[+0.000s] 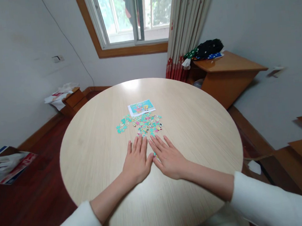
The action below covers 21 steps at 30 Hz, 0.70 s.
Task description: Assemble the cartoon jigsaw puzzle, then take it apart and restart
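My left hand (136, 162) lies palm down on the round table (95, 138), fingers stretched out and pointing away from me. Beside it, my right hand (169, 157) rests flat in the same way, and the two thumbs come close together. A few small jigsaw pieces (155, 155) show in the gap between the hands. Just beyond the fingertips spreads a loose pile of jigsaw puzzle pieces (143, 123), mostly turquoise with some pink and yellow. Behind the pile is a picture sheet (141, 107) with cartoon figures on blue and a white border. Neither hand holds anything.
A wooden cabinet (228, 65) with dark dotted cloth (208, 49) on it stands at the back right, near a curtain (183, 27). Papers lie on a small wooden box (74, 98) at the left. A plastic bag (5, 162) is on the floor.
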Available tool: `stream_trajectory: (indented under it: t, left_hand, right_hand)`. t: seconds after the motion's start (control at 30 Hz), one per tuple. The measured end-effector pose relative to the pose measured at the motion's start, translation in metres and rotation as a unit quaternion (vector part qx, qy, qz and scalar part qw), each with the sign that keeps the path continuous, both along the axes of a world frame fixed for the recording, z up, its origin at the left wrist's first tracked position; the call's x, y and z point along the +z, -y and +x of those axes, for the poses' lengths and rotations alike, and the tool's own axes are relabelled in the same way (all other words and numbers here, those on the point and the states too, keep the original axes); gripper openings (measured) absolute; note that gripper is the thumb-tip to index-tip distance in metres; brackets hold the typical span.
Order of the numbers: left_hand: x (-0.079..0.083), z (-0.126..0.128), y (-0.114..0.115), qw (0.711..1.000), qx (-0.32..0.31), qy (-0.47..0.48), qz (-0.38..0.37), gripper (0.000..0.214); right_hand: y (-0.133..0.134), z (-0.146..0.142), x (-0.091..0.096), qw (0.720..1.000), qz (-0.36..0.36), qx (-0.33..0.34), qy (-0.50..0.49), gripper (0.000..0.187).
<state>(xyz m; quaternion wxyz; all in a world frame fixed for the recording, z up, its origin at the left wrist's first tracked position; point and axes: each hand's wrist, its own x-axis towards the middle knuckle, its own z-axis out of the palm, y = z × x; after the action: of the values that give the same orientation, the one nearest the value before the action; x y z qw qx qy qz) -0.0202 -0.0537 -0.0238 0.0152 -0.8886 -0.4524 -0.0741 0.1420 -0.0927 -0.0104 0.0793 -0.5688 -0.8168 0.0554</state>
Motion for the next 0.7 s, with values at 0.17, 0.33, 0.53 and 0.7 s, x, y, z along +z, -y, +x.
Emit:
stream_trajectory:
  t: [0.17,0.33,0.53,0.7]
  left_hand:
    - [0.008,0.016,-0.037,0.999,0.025,0.0,-0.032,0.06]
    - [0.014,0.022,-0.058,0.997,0.052,-0.015,-0.062,0.06]
    - [0.014,0.026,-0.078,0.996,0.07,-0.003,-0.059,0.06]
    - [0.014,0.029,-0.091,0.993,0.097,0.012,-0.066,0.058]
  right_hand:
    - [-0.045,-0.006,0.001,0.999,0.004,-0.047,0.018,0.065]
    - [-0.073,-0.01,0.003,0.997,-0.019,-0.065,0.024,0.064]
    - [-0.094,-0.013,0.002,0.996,-0.02,-0.08,0.017,0.06]
    - [-0.11,-0.014,0.0,0.996,-0.005,-0.086,0.001,0.058]
